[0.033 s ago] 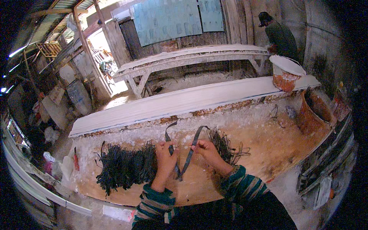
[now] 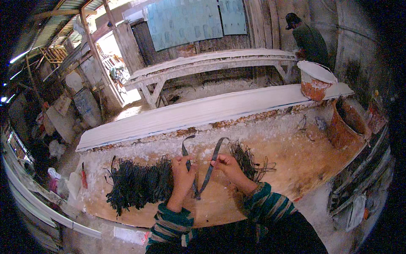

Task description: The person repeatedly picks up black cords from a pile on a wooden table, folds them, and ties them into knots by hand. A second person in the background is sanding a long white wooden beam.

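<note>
Both hands, left hand [image 2: 183,175] and right hand [image 2: 226,166], are pinching a dark flat bent strip [image 2: 208,171] above the pile of black wiry strands [image 2: 139,184] on the plaster-dusted wooden bench [image 2: 296,161].

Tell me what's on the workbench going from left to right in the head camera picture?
Red-handled tool → big pile of dark strips → left hand → right hand → smaller dark bundle → rusty orange bucket.
</note>
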`<state>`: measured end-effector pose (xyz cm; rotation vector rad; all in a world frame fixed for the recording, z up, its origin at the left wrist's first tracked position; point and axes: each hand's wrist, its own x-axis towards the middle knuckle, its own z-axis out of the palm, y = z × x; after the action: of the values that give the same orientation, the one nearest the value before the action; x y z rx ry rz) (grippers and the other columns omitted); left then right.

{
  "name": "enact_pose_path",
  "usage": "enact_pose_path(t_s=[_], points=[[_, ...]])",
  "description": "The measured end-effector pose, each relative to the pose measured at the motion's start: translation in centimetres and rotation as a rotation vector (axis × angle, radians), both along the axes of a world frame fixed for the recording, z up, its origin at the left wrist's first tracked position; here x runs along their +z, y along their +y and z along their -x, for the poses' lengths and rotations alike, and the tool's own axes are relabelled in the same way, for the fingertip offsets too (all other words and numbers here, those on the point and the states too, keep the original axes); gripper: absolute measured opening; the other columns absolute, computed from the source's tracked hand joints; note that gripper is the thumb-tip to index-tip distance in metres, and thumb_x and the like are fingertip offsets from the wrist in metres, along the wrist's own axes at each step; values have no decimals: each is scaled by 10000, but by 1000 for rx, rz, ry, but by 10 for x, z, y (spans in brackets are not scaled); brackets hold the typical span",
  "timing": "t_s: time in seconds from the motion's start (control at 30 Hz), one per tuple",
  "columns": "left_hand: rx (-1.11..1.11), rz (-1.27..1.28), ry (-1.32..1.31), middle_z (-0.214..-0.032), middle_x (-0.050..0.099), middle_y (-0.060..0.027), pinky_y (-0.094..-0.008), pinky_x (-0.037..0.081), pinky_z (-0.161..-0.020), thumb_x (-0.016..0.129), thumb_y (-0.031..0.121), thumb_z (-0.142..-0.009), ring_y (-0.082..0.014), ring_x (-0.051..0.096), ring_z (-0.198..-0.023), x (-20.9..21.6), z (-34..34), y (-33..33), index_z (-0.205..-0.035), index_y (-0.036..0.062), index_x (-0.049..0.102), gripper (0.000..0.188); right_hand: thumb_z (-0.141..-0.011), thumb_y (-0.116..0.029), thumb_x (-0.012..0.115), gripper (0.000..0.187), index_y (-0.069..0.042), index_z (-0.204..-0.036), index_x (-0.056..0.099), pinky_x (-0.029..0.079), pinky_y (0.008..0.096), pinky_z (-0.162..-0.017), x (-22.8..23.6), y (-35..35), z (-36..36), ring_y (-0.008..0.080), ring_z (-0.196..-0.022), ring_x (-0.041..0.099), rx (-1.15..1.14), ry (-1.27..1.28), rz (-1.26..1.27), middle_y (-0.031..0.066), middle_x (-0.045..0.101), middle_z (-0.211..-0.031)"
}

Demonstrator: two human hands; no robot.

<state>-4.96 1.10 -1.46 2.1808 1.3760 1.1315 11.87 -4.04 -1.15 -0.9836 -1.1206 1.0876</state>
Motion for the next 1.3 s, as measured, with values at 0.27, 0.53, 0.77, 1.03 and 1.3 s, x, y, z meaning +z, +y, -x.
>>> enact_pose_path(t_s=[0.27,0.53,0.77,1.03,1.3], points=[[111,-313,129,-1022,466,-159,-354,356,-817,606,248,-734,-291,444,-957,1,-4,5,-961,122,574,262,-724,-51,607,139,-76,-773,480,382,192,-628,10,3,-5,49,-691,448,83,-6,-64,-32,491,-733],[-438,719,-713,-721,565,0,-218,424,-603,571,170,-790,-90,519,-648,7,-24,-18,-912,27,558,189,-678,7,613,224,-91,-808,459,386,183,-588,-1,5,-5,44,-636,436,167,-56,3,-49,437,-684],[-451,799,-850,-730,572,-23,-211,444,-518,581,145,-779,-90,533,-595,13,-20,-17,-868,45,540,140,-669,-2,625,259,-78,-873,486,389,187,-590,9,0,-3,44,-644,445,131,-40,48,-44,455,-698],[-463,800,-869,-744,587,-38,-220,462,-485,589,142,-770,-105,563,-596,6,-19,-13,-868,49,529,147,-678,-17,630,266,-60,-908,503,392,187,-600,12,-3,2,45,-648,450,54,-140,-19,-40,452,-711],[-416,834,-869,-756,587,-37,-222,470,-484,570,159,-787,-115,567,-610,17,-20,-19,-872,49,525,146,-745,-69,604,255,-29,-991,548,414,193,-651,23,-11,6,59,-724,493,103,-197,-112,-6,526,-830]])
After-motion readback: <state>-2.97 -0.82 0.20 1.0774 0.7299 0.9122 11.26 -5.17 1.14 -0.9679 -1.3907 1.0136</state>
